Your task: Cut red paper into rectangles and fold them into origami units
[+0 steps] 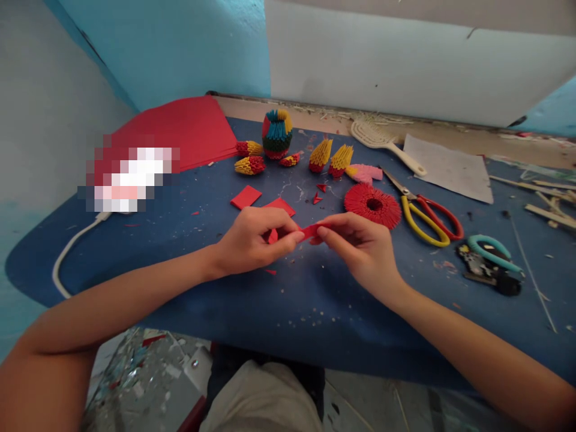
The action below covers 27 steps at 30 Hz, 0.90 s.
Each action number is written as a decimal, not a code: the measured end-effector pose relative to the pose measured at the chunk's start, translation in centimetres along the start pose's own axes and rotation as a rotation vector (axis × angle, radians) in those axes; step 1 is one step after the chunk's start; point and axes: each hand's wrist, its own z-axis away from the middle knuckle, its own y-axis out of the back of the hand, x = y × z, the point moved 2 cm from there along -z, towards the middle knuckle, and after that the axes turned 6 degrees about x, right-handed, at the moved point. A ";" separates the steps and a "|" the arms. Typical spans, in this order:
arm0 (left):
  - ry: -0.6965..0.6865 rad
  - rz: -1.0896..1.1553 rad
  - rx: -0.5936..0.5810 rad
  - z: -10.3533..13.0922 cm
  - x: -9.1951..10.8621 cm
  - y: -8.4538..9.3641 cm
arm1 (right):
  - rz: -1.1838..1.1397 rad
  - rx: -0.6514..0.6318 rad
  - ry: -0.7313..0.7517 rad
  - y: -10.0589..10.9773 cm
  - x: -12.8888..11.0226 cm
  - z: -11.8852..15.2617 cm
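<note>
Between my two hands is a small folded strip of red paper [309,231], pinched at both ends over the blue table. My left hand [258,239] closes thumb and fingertips on its left end. At the right end, my right hand [360,243] pinches it the same way. Just behind my left hand lie red paper rectangles [246,197], partly covered by it. Two small folded red pieces [319,193] rest farther back. A red ring of folded paper pieces [372,206] lies close behind my right hand.
Several yellow-and-red folded-paper cones [341,161] stand or lie around a multicoloured paper vase [277,135]. Scissors [423,207], a hairbrush [387,141], white paper [447,168] and a teal-handled tool [492,255] are at right. Red sheets [180,132] and a white cable [67,252] lie left.
</note>
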 end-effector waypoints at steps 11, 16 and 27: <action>0.280 0.036 -0.210 0.5 -0.5 -0.8 | 0.305 -0.096 0.130 0.1 0.0 0.2; 0.356 0.096 -0.227 0.5 -0.5 -1.0 | 0.479 -0.030 0.355 -0.1 -0.2 0.5; 0.658 0.566 -0.177 0.4 -0.9 -1.3 | 0.643 -0.108 0.821 0.8 0.2 0.8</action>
